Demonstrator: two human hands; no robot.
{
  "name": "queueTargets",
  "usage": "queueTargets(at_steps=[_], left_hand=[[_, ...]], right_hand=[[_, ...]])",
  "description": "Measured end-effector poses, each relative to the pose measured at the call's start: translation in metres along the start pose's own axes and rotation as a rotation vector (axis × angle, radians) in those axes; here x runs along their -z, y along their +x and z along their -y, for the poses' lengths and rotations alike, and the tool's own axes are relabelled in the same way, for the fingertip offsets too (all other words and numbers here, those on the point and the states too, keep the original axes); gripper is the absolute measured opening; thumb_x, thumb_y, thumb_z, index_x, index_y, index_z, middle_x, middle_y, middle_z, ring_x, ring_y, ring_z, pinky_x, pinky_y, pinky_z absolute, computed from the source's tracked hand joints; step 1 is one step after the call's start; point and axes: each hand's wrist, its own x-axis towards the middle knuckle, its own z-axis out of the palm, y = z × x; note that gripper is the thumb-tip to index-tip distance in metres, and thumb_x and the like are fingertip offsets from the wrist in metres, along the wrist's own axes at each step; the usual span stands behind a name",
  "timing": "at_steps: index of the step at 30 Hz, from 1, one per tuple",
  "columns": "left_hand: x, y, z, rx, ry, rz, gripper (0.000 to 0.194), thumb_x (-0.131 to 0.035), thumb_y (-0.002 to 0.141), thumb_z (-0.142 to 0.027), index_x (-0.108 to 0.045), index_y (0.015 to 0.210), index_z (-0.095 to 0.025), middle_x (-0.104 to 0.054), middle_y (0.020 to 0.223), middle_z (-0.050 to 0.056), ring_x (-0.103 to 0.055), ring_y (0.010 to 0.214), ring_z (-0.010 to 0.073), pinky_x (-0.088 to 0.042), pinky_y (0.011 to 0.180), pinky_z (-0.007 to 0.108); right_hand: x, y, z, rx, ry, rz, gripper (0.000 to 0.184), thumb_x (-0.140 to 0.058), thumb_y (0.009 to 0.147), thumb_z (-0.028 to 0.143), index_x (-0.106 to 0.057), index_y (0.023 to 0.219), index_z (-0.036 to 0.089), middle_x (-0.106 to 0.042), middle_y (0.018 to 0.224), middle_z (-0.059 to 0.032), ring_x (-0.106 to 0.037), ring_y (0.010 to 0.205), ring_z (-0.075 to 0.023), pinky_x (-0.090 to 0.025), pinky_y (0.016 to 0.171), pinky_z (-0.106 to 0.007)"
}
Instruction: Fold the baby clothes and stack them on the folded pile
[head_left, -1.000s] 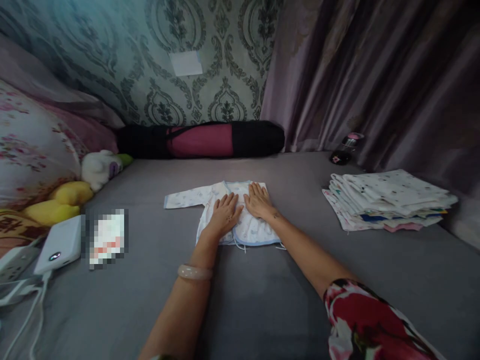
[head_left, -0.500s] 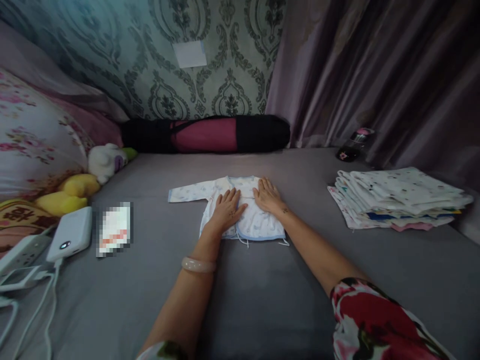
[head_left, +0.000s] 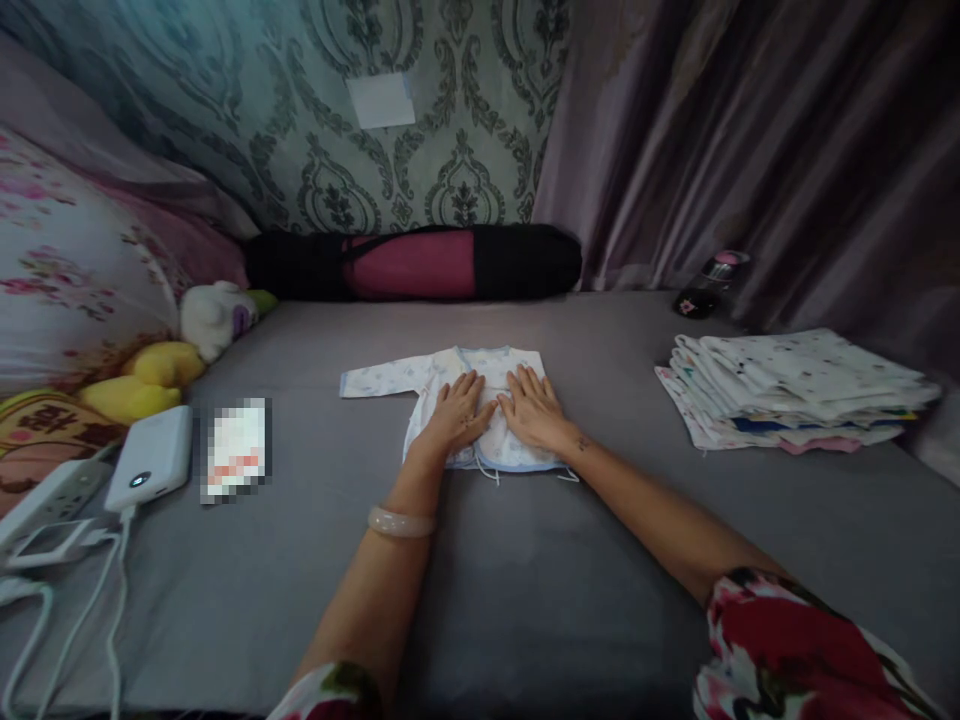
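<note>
A small white baby shirt (head_left: pixel 491 457) with blue edging lies flat on the grey bed sheet (head_left: pixel 517 600). Its left-hand sleeve stretches out to the side; on the right no sleeve shows beyond the body. White ties hang from the lower hem. My left hand (head_left: pixel 456 412) rests palm down on the shirt's left half, fingers extended and thumb pointing inward. Flat on the right half lies my right hand (head_left: pixel 534 408), fingers spread a little, its thumb close to the left one. Neither hand grips the cloth.
Folded clothes (head_left: pixel 795 385) are stacked on the right, with a dark bottle (head_left: pixel 705 285) behind. A black and maroon long bag (head_left: pixel 412 265) lies along the wall. On the left are a power bank (head_left: pixel 154 455), cables, a power strip (head_left: pixel 56 500), plush toys (head_left: pixel 161 370) and a blurred card (head_left: pixel 238 445).
My right hand has slid slightly down on the shirt, and its thumb is nearer my left hand. My right elbow has moved outward. The view has shifted a little.
</note>
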Motion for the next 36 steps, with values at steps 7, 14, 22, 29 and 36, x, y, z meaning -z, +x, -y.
queueTargets(at_steps=[7,14,22,29,36], left_hand=[[-0.002,0.001,0.004,0.006,-0.053,0.064,0.061,-0.036,0.094,-0.041,-0.026,0.149,-0.015,-0.023,0.157,0.014,-0.018,0.146,0.0261,-0.014,0.117,0.051],[0.000,0.013,0.019,-0.022,-0.316,-0.173,0.046,-0.040,0.092,-0.026,-0.047,0.134,-0.010,-0.047,0.143,0.019,-0.042,0.135,0.0241,-0.031,0.113,0.040],[0.015,0.012,0.057,0.192,-0.665,-0.398,0.039,-0.054,0.086,-0.024,-0.057,0.123,-0.015,-0.061,0.126,0.016,-0.059,0.115,0.0264,-0.047,0.097,0.041],[0.031,0.003,0.084,0.357,-0.666,-0.593,0.031,-0.050,0.088,-0.024,-0.061,0.114,-0.014,-0.064,0.116,0.016,-0.061,0.107,0.0233,-0.048,0.093,0.037],[0.040,-0.013,0.103,0.836,-0.160,-0.718,0.030,-0.049,0.087,-0.022,-0.061,0.112,-0.010,-0.064,0.104,0.018,-0.054,0.112,0.0305,-0.037,0.100,0.047]], right_hand=[[-0.007,-0.008,0.001,-0.007,-0.010,-0.026,0.061,-0.023,0.098,0.041,-0.030,0.149,0.007,-0.024,0.156,-0.0166,-0.018,0.144,-0.0291,-0.010,0.117,-0.047],[0.009,-0.025,0.022,0.119,0.011,-0.042,0.059,-0.021,0.099,0.039,-0.030,0.150,0.011,-0.019,0.158,-0.0149,-0.013,0.146,-0.0285,-0.005,0.116,-0.053],[-0.004,-0.042,0.043,0.204,0.052,0.070,0.061,-0.022,0.099,0.042,-0.029,0.150,0.010,-0.017,0.158,-0.0147,-0.012,0.146,-0.0283,-0.009,0.116,-0.053],[0.019,-0.018,0.040,0.226,0.073,0.087,0.053,-0.023,0.100,0.041,-0.051,0.135,0.014,-0.043,0.146,-0.0165,-0.037,0.135,-0.0286,-0.014,0.114,-0.054],[0.016,0.040,0.008,0.048,0.040,-0.058,0.051,-0.028,0.099,0.038,-0.047,0.136,0.009,-0.041,0.147,-0.0192,-0.034,0.137,-0.0303,-0.020,0.112,-0.049]])
